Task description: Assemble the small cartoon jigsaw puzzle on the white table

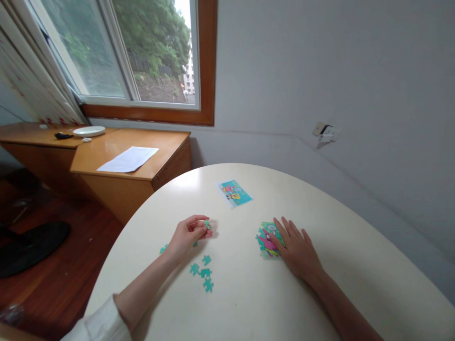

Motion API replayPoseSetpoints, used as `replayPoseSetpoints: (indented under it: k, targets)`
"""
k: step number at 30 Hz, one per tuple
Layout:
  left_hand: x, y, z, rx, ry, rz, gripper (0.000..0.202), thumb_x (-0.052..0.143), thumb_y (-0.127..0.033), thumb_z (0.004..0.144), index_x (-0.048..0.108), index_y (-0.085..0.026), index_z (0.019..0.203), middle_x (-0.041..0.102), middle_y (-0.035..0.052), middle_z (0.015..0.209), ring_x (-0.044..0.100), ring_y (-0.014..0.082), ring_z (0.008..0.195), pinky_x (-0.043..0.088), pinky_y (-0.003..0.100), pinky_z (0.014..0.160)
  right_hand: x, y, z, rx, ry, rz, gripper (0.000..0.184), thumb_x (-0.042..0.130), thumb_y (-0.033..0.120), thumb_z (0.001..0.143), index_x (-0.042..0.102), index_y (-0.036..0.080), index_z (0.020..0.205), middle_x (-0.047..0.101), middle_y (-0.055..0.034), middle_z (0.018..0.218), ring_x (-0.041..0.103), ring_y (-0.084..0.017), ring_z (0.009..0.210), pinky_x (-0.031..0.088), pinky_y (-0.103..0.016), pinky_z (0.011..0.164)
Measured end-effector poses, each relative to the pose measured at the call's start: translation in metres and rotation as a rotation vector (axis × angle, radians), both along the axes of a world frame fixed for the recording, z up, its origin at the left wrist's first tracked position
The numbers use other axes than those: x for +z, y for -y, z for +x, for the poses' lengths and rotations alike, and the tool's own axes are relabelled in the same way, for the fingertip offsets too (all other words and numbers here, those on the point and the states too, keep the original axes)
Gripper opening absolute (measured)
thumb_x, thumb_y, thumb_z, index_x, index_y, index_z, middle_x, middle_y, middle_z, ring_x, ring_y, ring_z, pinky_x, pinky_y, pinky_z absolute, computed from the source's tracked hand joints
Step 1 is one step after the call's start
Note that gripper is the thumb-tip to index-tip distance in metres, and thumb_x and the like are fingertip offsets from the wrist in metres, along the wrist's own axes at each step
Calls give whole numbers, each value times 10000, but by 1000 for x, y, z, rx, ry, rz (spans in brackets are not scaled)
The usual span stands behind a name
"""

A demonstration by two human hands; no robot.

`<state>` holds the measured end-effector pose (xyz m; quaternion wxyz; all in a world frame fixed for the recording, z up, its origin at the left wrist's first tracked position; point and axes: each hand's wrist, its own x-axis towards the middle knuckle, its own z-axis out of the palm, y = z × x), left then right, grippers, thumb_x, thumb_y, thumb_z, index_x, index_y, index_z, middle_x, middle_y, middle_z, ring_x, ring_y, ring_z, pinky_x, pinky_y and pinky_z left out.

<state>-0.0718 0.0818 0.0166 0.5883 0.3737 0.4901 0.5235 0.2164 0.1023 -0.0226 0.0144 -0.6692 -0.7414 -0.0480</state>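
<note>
Grey wall, wood-framed window, desk

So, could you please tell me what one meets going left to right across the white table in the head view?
The left hand pinching a teal puzzle piece → picture card → partly built puzzle → right hand, flat on that puzzle's right edge. The loose teal pieces share the left hand's span, so I leave them out.
</note>
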Motion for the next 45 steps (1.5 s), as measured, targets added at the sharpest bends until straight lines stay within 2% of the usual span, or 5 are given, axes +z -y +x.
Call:
replayPoseSetpoints:
  k: [15,22,30,37,45]
  targets:
    - [-2,2,3,-50,-149,62,429,718,-452,574,609,-128,834,520,-51,506,546,101,510,478,244,578,3,2,-2,-2,9,8,514,316,418,891,353,198,1354,338,-75,1417,297,-245,1302,247,-460,1044]
    - [-5,1,2,-36,-98,41,458,724,-436,566,633,-118,883,574,-18,564,557,109,556,505,290,664,3,1,-2,-2,19,1,518,298,417,894,345,193,1359,333,-74,1420,286,-245,1307,246,-460,1045]
    - [-4,0,4,-40,-85,23,408,750,-308,539,653,-128,892,578,-19,633,582,111,588,508,302,707,1,0,-1,2,23,1,521,282,425,895,343,197,1359,331,-77,1421,288,-243,1306,245,-461,1045]
    - [1,3,5,-32,-83,22,370,755,-363,526,587,-136,766,541,-42,599,562,98,551,516,293,670,-2,1,-1,19,8,30,517,276,443,894,352,222,1355,342,-91,1416,285,-250,1306,234,-471,1041]
    - [1,2,4,-79,-138,-14,357,721,-381,557,633,-120,784,596,-1,591,574,119,580,485,271,671,0,8,-12,58,1,0,520,319,440,886,326,237,1365,303,-134,1427,261,-264,1316,219,-526,1022]
